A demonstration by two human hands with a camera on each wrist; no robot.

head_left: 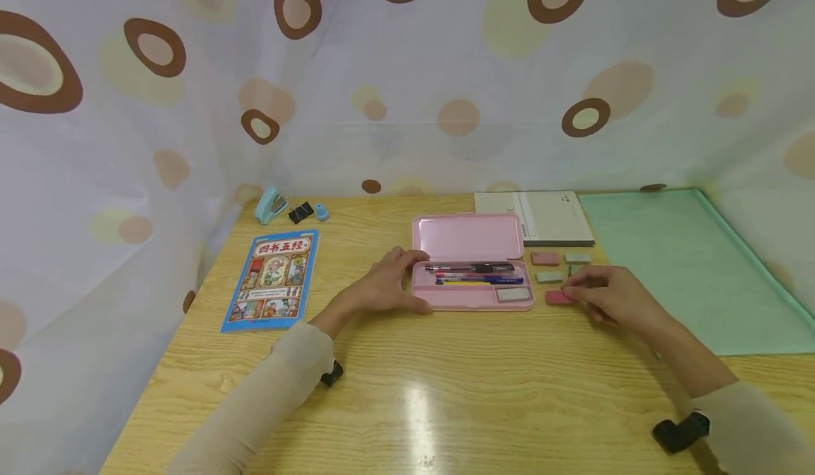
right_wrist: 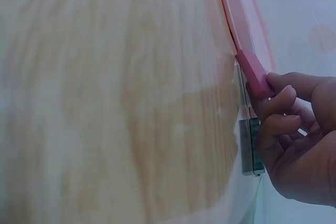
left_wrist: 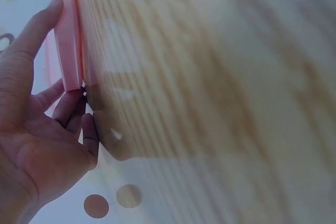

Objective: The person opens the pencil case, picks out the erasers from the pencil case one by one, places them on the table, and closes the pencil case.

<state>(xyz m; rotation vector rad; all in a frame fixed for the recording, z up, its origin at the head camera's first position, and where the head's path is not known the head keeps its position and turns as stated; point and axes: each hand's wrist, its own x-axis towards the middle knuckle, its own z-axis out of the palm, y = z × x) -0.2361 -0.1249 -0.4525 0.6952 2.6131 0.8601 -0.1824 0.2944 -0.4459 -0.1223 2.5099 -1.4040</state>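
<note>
A pink pencil case (head_left: pixel 467 238) lies with its lid folded back. Pens (head_left: pixel 474 277) fill its long tray, and a whitish eraser (head_left: pixel 513 294) sits in the small front-right compartment. My left hand (head_left: pixel 385 282) grips the case's left end, thumb at the front corner and fingers behind; in the left wrist view the thumb lies along the pink wall (left_wrist: pixel 68 35). Just right of the case, my right hand (head_left: pixel 614 294) pinches a dark pink eraser (head_left: pixel 556 297) between thumb and fingers. The right wrist view shows that eraser (right_wrist: pixel 254 74) close to the case's corner.
Behind the right hand lie a reddish eraser (head_left: pixel 545 258), pale erasers (head_left: pixel 577 258) and a partly hidden green one (head_left: pixel 573 270). A notebook (head_left: pixel 560 220) lies behind, a green mat (head_left: pixel 707 284) at right. Left are a blue-edged book (head_left: pixel 272 280), stapler (head_left: pixel 270 206) and binder clip (head_left: pixel 301 212).
</note>
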